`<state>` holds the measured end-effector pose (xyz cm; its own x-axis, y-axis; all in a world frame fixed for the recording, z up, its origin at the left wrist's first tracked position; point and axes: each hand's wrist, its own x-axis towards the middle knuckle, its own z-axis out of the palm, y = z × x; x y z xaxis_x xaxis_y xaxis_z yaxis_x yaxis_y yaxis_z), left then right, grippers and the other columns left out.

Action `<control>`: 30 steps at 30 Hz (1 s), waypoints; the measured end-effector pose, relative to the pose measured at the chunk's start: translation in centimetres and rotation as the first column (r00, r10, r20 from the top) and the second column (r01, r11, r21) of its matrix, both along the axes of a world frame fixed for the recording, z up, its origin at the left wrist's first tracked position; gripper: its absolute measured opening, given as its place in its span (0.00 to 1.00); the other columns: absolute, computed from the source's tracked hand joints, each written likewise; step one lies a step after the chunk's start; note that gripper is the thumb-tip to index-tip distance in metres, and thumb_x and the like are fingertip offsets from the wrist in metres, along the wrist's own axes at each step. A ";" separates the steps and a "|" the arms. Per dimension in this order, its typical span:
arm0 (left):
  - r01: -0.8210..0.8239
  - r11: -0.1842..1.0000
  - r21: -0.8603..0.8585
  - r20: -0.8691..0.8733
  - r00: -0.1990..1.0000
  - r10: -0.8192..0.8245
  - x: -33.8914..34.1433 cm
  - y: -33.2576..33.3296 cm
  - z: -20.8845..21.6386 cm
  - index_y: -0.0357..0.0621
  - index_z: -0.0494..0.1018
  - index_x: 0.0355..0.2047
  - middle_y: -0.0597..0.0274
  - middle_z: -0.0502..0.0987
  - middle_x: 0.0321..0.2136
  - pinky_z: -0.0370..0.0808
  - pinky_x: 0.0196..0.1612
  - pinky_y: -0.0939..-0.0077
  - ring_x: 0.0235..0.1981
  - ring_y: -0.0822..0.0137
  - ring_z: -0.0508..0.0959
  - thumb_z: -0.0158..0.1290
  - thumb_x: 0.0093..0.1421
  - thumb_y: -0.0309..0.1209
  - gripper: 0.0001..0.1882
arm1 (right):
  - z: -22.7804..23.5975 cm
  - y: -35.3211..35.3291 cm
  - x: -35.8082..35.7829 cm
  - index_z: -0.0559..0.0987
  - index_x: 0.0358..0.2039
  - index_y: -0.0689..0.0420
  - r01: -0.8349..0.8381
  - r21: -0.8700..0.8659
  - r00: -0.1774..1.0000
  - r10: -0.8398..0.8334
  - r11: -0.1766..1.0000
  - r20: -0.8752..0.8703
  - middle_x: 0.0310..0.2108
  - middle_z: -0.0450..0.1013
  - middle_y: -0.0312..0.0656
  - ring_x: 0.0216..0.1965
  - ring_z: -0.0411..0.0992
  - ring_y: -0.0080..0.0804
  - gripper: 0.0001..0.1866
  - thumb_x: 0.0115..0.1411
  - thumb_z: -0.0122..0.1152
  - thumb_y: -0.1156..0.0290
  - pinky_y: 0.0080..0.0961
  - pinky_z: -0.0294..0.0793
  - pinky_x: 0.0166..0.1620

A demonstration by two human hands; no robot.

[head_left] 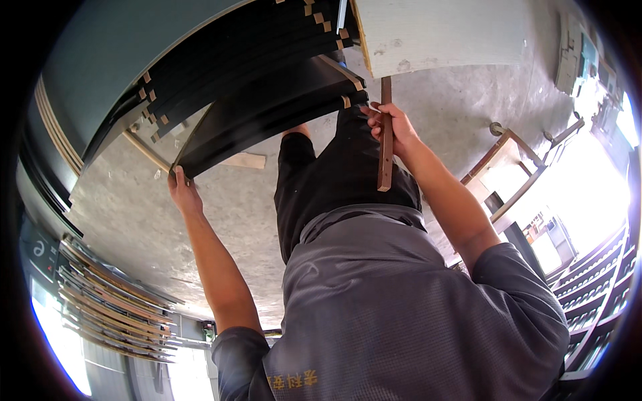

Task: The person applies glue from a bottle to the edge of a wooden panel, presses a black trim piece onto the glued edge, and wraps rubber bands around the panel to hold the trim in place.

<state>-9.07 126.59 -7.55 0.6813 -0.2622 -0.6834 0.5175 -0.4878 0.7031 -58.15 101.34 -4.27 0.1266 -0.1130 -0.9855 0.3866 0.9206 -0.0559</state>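
Observation:
My left hand [185, 192] is closed on the near left corner of a black panel [267, 110] with a raised edge. That panel tilts in front of me, and its far right corner shows a pale wood strip. On the right, my right hand [399, 127] has a brown wooden bar [386, 150] across it, with the fingers curled about its far half. The bar's near end points toward me. Fingertips of this hand come close to the panel's right end; whether they touch it I cannot tell.
Beyond the panel lies a stack of black panels [234, 53] with pale wood corner pieces. A white board [441, 37] juts in at the far right. A wood offcut [245, 160] lies on the concrete floor [134, 214]. At right is a wheeled wooden cart [511, 157]; long strips [114, 301] are stacked at left.

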 end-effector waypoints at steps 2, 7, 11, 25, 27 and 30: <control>-0.030 1.000 -0.008 -0.019 0.999 0.030 -0.3 -0.8 0.5 0.43 0.68 0.56 0.64 0.73 0.45 0.69 0.56 0.60 0.48 0.68 0.72 0.58 0.67 0.37 0.22 | -0.8 0.5 0.9 0.65 0.57 0.53 -0.251 -0.060 0.946 0.231 0.966 -0.228 0.37 0.72 0.44 0.25 0.71 0.30 0.22 0.63 0.56 0.69 0.26 0.72 0.25; -0.050 0.999 -0.011 -0.120 0.992 0.048 0.2 -0.5 0.6 0.45 0.65 0.58 0.59 0.73 0.50 0.71 0.59 0.48 0.53 0.62 0.73 0.58 0.66 0.37 0.23 | -5.2 0.0 1.3 0.62 0.69 0.40 -0.520 -0.142 0.821 0.447 0.842 -0.357 0.35 0.72 0.40 0.23 0.72 0.28 0.31 0.67 0.56 0.68 0.26 0.71 0.22; -0.009 1.000 0.016 -0.243 0.970 0.013 1.9 0.4 0.7 0.44 0.66 0.56 0.57 0.71 0.53 0.73 0.57 0.47 0.52 0.57 0.74 0.57 0.66 0.40 0.23 | -3.1 -3.9 3.6 0.72 0.61 0.44 -0.632 -0.029 0.740 0.593 0.774 -0.318 0.28 0.70 0.36 0.20 0.71 0.26 0.24 0.69 0.50 0.48 0.25 0.70 0.22; -0.073 0.963 0.259 -0.377 0.911 0.170 6.5 1.4 -4.1 0.38 0.73 0.46 0.56 0.78 0.44 0.79 0.50 0.59 0.47 0.59 0.79 0.55 0.63 0.35 0.16 | -4.7 -3.3 2.9 0.73 0.37 0.47 -0.488 0.054 0.873 0.486 0.871 0.045 0.24 0.67 0.33 0.19 0.67 0.25 0.18 0.67 0.51 0.45 0.19 0.66 0.18; -0.096 0.955 0.281 -0.345 0.918 0.194 6.6 0.8 -3.9 0.38 0.74 0.46 0.56 0.78 0.44 0.79 0.50 0.60 0.46 0.60 0.79 0.55 0.63 0.34 0.15 | -4.8 -2.6 2.4 0.73 0.37 0.47 -0.512 0.077 0.859 0.510 0.856 0.044 0.24 0.67 0.33 0.20 0.67 0.25 0.18 0.66 0.51 0.45 0.18 0.65 0.19; -0.061 0.961 0.268 -0.332 0.931 0.152 7.1 0.3 -4.1 0.38 0.73 0.46 0.56 0.79 0.44 0.79 0.51 0.58 0.46 0.59 0.79 0.55 0.63 0.34 0.15 | -4.5 -2.2 2.9 0.73 0.36 0.47 -0.392 0.054 0.919 0.390 0.918 0.055 0.24 0.68 0.34 0.20 0.66 0.25 0.19 0.65 0.52 0.44 0.18 0.65 0.19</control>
<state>-1.96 126.93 -11.66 0.4041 0.0083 -0.9147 0.7650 -0.5513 0.3329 -55.21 99.14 -8.80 0.1896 0.0152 -0.9817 -0.0041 0.9999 0.0146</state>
